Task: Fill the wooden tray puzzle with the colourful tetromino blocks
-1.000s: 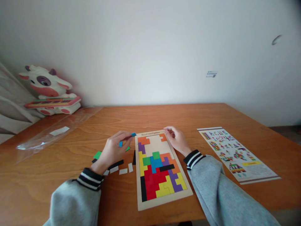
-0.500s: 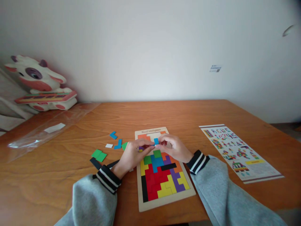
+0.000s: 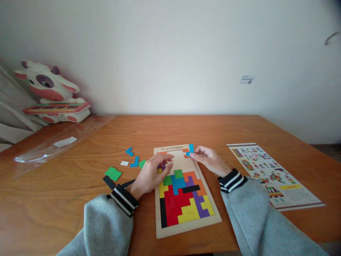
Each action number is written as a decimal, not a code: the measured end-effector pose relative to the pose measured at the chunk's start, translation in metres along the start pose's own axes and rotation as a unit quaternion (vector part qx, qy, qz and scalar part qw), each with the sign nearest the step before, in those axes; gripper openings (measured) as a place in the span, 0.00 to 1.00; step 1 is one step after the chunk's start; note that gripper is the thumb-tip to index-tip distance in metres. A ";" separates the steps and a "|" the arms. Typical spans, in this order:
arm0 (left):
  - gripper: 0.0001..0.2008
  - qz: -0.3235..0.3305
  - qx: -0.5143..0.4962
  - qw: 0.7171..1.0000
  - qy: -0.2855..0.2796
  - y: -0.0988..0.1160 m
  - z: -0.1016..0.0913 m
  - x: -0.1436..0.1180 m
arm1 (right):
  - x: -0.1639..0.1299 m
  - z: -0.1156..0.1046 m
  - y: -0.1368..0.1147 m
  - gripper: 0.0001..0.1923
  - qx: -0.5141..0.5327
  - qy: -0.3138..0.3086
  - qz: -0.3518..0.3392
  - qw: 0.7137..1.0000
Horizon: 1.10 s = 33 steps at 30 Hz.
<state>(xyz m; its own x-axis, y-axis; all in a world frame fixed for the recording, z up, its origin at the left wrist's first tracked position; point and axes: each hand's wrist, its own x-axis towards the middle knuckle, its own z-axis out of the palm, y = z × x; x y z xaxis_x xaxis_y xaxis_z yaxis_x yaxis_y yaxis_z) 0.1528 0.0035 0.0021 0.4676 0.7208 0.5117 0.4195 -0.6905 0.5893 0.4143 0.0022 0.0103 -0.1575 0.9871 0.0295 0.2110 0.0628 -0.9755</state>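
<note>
Now my right hand (image 3: 210, 160) pinches one blue puzzle piece (image 3: 190, 149) at the puzzle board's (image 3: 186, 227) top edge; my left hand (image 3: 151, 174) rests loosely spread, two blue pieces (image 3: 132, 157) lying left of the board.

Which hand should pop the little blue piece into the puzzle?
Probably the right hand: it already pinches the blue piece over the puzzle board's top edge. The left hand rests flat on the board.
</note>
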 end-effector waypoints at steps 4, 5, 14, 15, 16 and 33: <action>0.20 0.134 0.098 0.986 0.007 0.003 -0.003 0.002 | -0.008 0.017 -0.006 0.23 0.044 -0.089 0.040 0.994; 0.21 0.170 0.115 0.979 0.000 0.005 -0.004 0.003 | -0.011 0.022 -0.009 0.21 0.037 -0.115 0.037 0.992; 0.15 0.227 0.119 0.966 -0.025 0.009 -0.005 0.001 | -0.024 0.033 -0.024 0.17 -0.074 -0.129 -0.092 0.985; 0.13 0.217 0.103 0.970 -0.032 0.010 -0.004 0.000 | -0.024 0.033 -0.023 0.16 -0.094 -0.110 -0.117 0.983; 0.12 0.202 0.084 0.975 -0.040 0.011 -0.003 0.000 | -0.023 0.033 -0.022 0.15 -0.113 -0.090 -0.143 0.979; 0.12 0.078 0.016 0.994 -0.068 0.018 0.005 0.000 | -0.014 0.014 -0.017 0.15 -0.079 -0.047 -0.105 0.990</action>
<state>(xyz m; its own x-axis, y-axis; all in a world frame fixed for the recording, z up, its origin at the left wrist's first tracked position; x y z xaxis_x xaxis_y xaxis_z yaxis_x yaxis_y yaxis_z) 0.1637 -0.0093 0.0095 0.6286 0.5908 0.5058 0.3564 -0.7969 0.4878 0.3992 -0.0148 0.0233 -0.3019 0.9321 0.1998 0.3114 0.2945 -0.9035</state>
